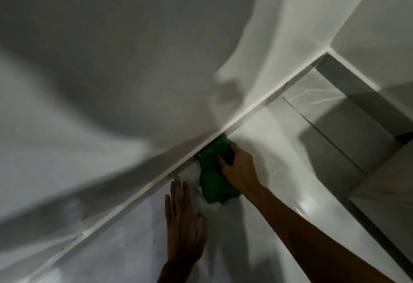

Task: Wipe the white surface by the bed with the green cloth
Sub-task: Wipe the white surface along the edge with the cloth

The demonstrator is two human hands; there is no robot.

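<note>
A crumpled green cloth (212,171) lies on the glossy white surface (272,153), pushed up against the white ridge that runs diagonally beside the bed. My right hand (240,166) presses down on the cloth's right side, fingers curled over its upper edge. My left hand (184,220) rests flat on the white surface just below and left of the cloth, fingers together and pointing up toward the ridge, holding nothing.
White bedding (116,63) in soft folds fills the upper left beyond the ridge (143,190). Grey marbled floor tiles (330,121) lie to the right below the surface's edge. A white wall (375,21) stands at top right.
</note>
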